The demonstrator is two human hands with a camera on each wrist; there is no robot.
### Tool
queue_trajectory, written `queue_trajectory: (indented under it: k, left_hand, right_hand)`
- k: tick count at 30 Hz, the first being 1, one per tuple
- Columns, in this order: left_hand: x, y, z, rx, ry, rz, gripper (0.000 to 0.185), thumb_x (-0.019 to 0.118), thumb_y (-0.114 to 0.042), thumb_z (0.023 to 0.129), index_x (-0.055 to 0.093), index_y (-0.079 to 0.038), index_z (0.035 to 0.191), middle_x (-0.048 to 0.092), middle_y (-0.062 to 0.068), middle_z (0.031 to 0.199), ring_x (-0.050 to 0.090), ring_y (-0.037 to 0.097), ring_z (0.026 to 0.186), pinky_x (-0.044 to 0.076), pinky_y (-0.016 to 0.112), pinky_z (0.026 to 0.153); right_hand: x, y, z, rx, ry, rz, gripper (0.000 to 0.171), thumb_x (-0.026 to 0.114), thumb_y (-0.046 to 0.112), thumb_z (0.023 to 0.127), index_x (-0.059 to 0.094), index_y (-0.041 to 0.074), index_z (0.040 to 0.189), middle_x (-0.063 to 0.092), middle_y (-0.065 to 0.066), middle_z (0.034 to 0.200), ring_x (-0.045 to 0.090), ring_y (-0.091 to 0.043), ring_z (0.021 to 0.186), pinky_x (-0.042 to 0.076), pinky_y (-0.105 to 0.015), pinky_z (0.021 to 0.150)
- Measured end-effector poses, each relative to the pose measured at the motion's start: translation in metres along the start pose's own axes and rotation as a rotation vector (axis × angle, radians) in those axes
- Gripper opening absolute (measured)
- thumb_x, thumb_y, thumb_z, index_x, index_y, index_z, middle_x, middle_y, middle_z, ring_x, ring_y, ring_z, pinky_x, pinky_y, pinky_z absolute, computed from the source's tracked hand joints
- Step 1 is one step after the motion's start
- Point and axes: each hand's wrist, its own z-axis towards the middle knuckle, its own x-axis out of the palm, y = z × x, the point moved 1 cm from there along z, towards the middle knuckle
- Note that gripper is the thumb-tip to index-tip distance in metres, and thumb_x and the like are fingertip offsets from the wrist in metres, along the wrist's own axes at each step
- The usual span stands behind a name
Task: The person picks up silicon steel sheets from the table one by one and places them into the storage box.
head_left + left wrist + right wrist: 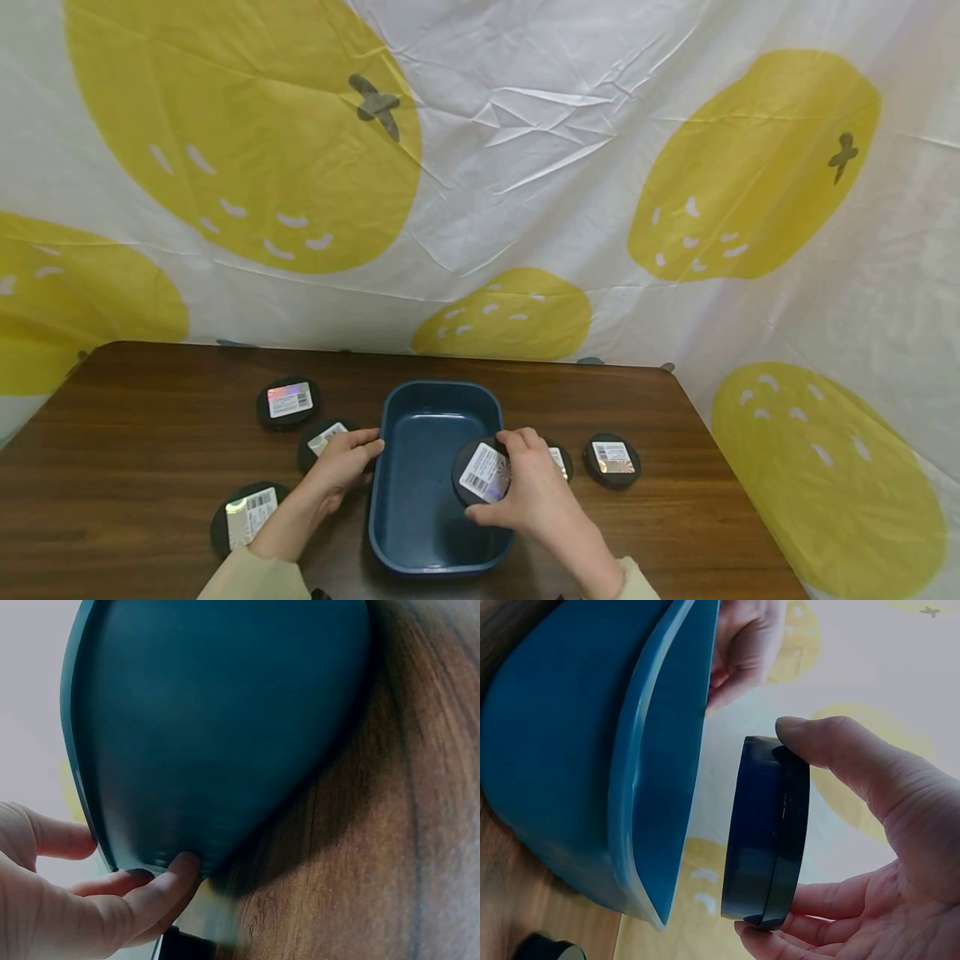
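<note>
A deep blue rectangular basin (416, 508) with rounded corners stands on the table. My left hand (339, 473) holds its left rim, with thumb at the edge and fingertips against the outer wall (225, 735) in the left wrist view. In my right hand (542, 487) is a round, flat black container (480, 477), its white barcode label facing up. Thumb and fingers grip opposite sides of this container (765, 832), which hangs above the right part of the basin, apart from the rim. The basin's floor under the right hand is partly hidden.
Similar round black containers lie on the brown wooden table (697, 525): one at the back left (289, 402), one partly behind the left hand (324, 437), one by the left forearm (247, 515), one behind the right hand (558, 461), one farther right (612, 460). A lemon-print cloth (525, 208) hangs behind.
</note>
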Motion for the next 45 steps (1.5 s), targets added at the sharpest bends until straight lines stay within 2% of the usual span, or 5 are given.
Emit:
queue_trajectory:
  k: [9,18,25,45]
  left_hand:
    - [0.000,0.000,0.000,0.003,0.008,-0.006,0.041,0.042,-0.005,0.097,0.040,0.018,0.130,0.049,0.033,0.127,0.055,0.030,0.105,0.050,0.043,0.082]
    - [0.000,0.001,0.000,0.007,0.003,-0.005,0.041,0.043,-0.006,0.096,0.041,0.018,0.129,0.051,0.032,0.124,0.057,0.025,0.100,0.050,0.041,0.080]
    - [0.000,0.002,0.000,0.004,-0.003,-0.003,0.040,0.044,-0.007,0.096,0.043,0.017,0.129,0.052,0.030,0.123,0.057,0.025,0.099,0.050,0.040,0.079]
    - [0.001,0.000,-0.001,0.004,0.000,-0.012,0.040,0.041,-0.006,0.097,0.041,0.019,0.128,0.049,0.033,0.124,0.056,0.030,0.103,0.048,0.046,0.085]
  right_hand:
    - [0.007,0.006,0.003,-0.006,0.010,0.003,0.086,0.089,0.031,0.051,0.053,-0.009,0.118,0.054,-0.014,0.107,0.051,-0.022,0.089,0.048,-0.037,0.075]
    - [0.013,0.013,0.007,-0.039,0.017,0.001,0.084,0.089,0.033,0.052,0.054,-0.008,0.117,0.054,-0.014,0.106,0.051,-0.023,0.090,0.048,-0.038,0.075]
    - [0.017,0.014,0.007,-0.023,0.034,-0.008,0.085,0.089,0.034,0.051,0.054,-0.007,0.117,0.055,-0.014,0.106,0.051,-0.025,0.092,0.048,-0.040,0.077]
    - [0.030,0.019,0.005,-0.044,0.068,0.003,0.083,0.089,0.035,0.052,0.055,-0.006,0.116,0.054,-0.011,0.105,0.050,-0.021,0.089,0.048,-0.034,0.077]
